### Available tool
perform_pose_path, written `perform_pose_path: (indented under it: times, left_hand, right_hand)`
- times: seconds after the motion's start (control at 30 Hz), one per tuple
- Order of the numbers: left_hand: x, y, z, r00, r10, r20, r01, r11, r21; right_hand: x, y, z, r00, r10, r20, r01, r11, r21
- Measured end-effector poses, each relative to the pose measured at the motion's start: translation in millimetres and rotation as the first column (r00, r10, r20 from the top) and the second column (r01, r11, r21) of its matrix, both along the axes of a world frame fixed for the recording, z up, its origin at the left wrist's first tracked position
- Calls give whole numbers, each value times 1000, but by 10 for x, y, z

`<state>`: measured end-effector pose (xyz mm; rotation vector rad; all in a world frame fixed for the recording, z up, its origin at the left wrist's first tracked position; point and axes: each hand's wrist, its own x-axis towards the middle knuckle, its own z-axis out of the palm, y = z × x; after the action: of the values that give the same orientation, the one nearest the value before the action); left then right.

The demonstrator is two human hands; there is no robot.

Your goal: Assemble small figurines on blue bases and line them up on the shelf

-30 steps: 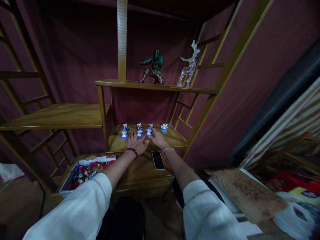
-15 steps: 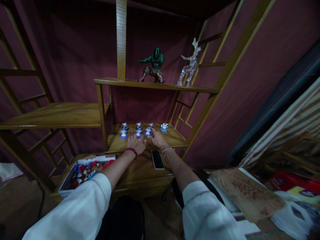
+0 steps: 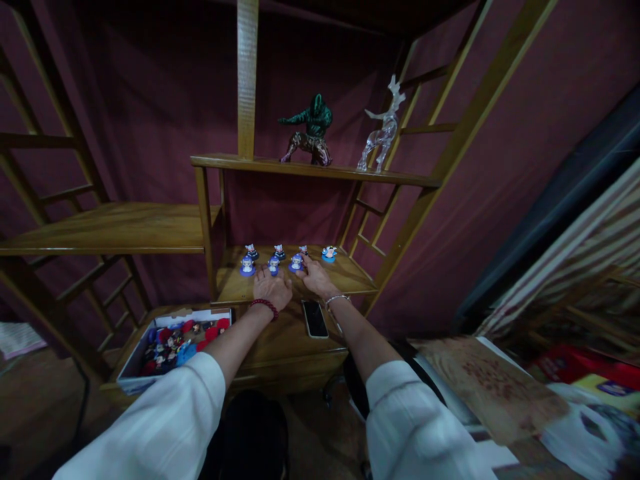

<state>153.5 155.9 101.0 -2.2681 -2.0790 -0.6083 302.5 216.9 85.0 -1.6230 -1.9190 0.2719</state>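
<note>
My left hand (image 3: 273, 290) is closed at the base of the middle purple-and-white toy figurine (image 3: 273, 265), its fingertips partly hidden. My right hand (image 3: 316, 277) has thumb and index finger against the right side of another purple-and-white figurine (image 3: 296, 262). A third one of this kind (image 3: 247, 266) stands to the left in the same front row. Behind them are dark-based figurines (image 3: 251, 252), (image 3: 279, 251) and one partly covered by my right fingers (image 3: 303, 250). A blue-based figurine (image 3: 329, 253) stands at the right.
A phone (image 3: 315, 319) lies below my hands on the wooden ledge. At lower left, a box (image 3: 135, 373) holds many small figurines. The upper shelf (image 3: 345, 172) carries a crouching green figure (image 3: 313, 130) and a clear deer statue (image 3: 383, 130). A slanted post (image 3: 425, 207) bounds the right.
The middle purple figurine has shifted slightly left at my left fingertips, away from the one by my right hand. My right hand stays nearly still. The camera view has shifted a little.
</note>
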Motion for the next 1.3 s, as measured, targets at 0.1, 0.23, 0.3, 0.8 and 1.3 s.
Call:
perform_pose_path:
  times: [0.1, 0.23, 0.3, 0.8, 1.3]
  left_hand:
    - [10, 1, -12, 1000, 1, -1, -1, 1000, 12]
    - [28, -4, -38, 1000, 23, -10, -22, 999, 39]
    - [35, -9, -48, 999, 31, -9, -31, 998, 50]
    - [29, -13, -56, 1000, -2, 29, 1, 999, 53]
    - [-7, -150, -55, 1000, 15, 9, -16, 995, 99]
  right_hand:
    - [-10, -4, 11, 1000, 22, 9, -22, 1000, -10]
    - [-23, -9, 25, 998, 67, 11, -67, 998, -10]
    - [-29, -13, 32, 996, 92, 14, -92, 996, -10]
    - [-59, -58, 107, 991, 128, 39, -127, 991, -31]
    - [-22, 23, -7, 991, 74, -114, -69, 996, 52]
